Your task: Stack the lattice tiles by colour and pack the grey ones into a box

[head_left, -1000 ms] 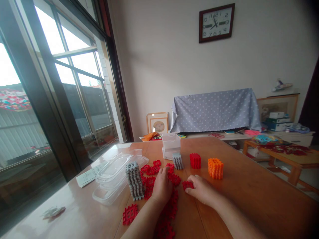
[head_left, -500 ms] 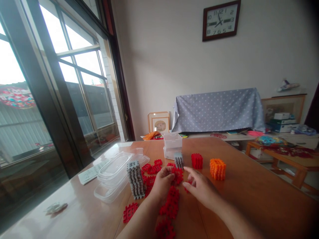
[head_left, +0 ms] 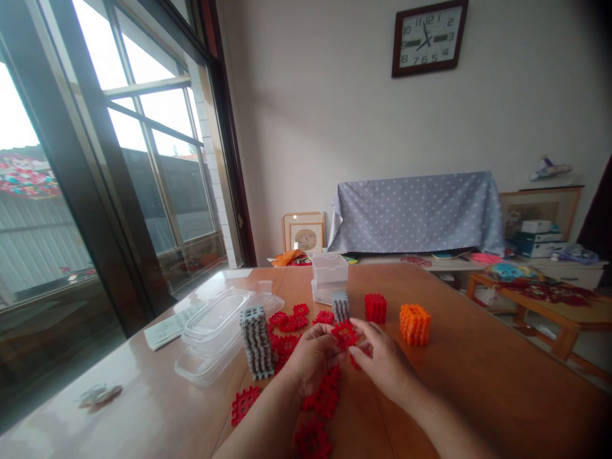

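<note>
Between my two hands is a red notched plastic tile point(head_left: 344, 335), held above the table. My left hand point(head_left: 313, 357) is closed on its left edge, fingers curled. My right hand point(head_left: 385, 357) is closed at its right edge, with index finger and thumb on the tile. More red shows beneath the right fingers, partly hidden. Loose red tiles point(head_left: 322, 395) lie below and left of my hands, and a single red tile point(head_left: 245, 405) lies nearer me. A tall stack of grey tiles point(head_left: 258, 344) stands left of my left hand. Behind my hands is a shorter grey stack point(head_left: 341, 306).
A red stack point(head_left: 375, 308) and an orange stack point(head_left: 415, 325) stand at the right. Clear plastic boxes point(head_left: 329, 271) are stacked behind. Clear lids and containers point(head_left: 210, 338) lie at the left beside a paper sheet point(head_left: 169, 328). A small crumpled packet point(head_left: 99, 395) sits near the left edge.
My right hand has moved left and its fingers have come onto the red tile. The tile has tilted more toward my view in my left hand. The stacks stand as before.
</note>
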A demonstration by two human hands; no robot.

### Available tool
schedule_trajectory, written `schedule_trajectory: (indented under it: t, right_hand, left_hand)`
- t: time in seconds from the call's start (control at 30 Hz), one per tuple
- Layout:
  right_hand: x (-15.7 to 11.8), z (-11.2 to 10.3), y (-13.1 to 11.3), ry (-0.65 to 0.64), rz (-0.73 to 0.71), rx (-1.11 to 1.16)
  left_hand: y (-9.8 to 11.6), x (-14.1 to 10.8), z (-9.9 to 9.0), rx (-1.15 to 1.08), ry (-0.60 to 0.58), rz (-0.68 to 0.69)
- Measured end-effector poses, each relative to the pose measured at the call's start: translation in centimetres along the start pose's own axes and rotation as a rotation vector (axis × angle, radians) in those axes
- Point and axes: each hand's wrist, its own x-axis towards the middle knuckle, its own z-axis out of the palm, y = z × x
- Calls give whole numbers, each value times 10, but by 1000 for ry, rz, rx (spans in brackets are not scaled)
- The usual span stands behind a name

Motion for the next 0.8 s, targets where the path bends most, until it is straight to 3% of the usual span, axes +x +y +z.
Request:
schedule_trajectory:
  t: [0.23, 0.37, 0.47, 0.57, 0.7, 0.8]
  right_hand:
    - [-4, 3, -7, 25, -74, -63]
    - [-5, 3, -10, 42, -74, -127]
    - [-1, -2, -4, 48, -71, -105]
    - [5, -10, 11, 50, -19, -73]
    - [9, -16, 34, -44, 64, -54]
    - [6, -15, 43, -167, 70, -101]
  left_hand:
    - [-5, 1, 4, -51, 44, 14]
    - [-9, -3, 8, -47, -41, -20]
    - [-7, -6, 9, -6, -104, -10]
    - [-3, -6, 7, 79, -53, 34]
    - [-2, 1, -2, 262, 56, 134]
    - [-5, 7, -9, 386, 74, 187]
